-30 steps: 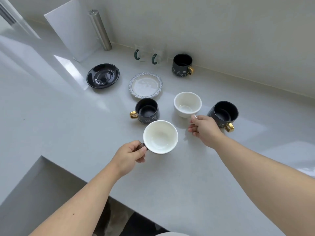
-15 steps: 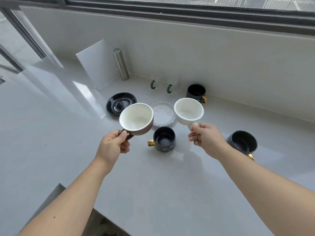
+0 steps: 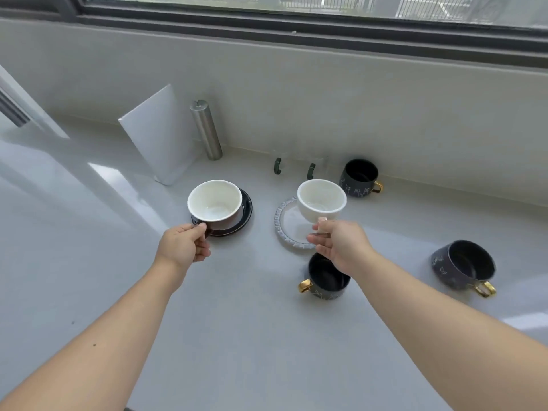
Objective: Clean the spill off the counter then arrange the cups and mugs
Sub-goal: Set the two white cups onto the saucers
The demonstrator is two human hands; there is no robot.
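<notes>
My left hand (image 3: 183, 247) grips the handle of a brown cup with a white inside (image 3: 215, 204), held over the black saucer (image 3: 245, 214). My right hand (image 3: 341, 244) holds a white cup (image 3: 321, 200) by its handle above the speckled grey saucer (image 3: 287, 225). Whether either cup touches its saucer I cannot tell. Three black mugs with gold handles stand on the counter: one below my right hand (image 3: 324, 281), one at the right (image 3: 462, 266), one by the back wall (image 3: 358, 178). Two clear glass mugs with green handles (image 3: 293, 166) stand at the back.
A white board (image 3: 160, 134) leans on the back wall beside a steel cylinder (image 3: 206, 129). The pale counter (image 3: 237, 336) runs wide to the left and front. A window frame (image 3: 296, 28) tops the wall.
Both hands have carried their cups away from me, the brown cup to over the black saucer and the white cup to over the speckled saucer. The view has tilted up.
</notes>
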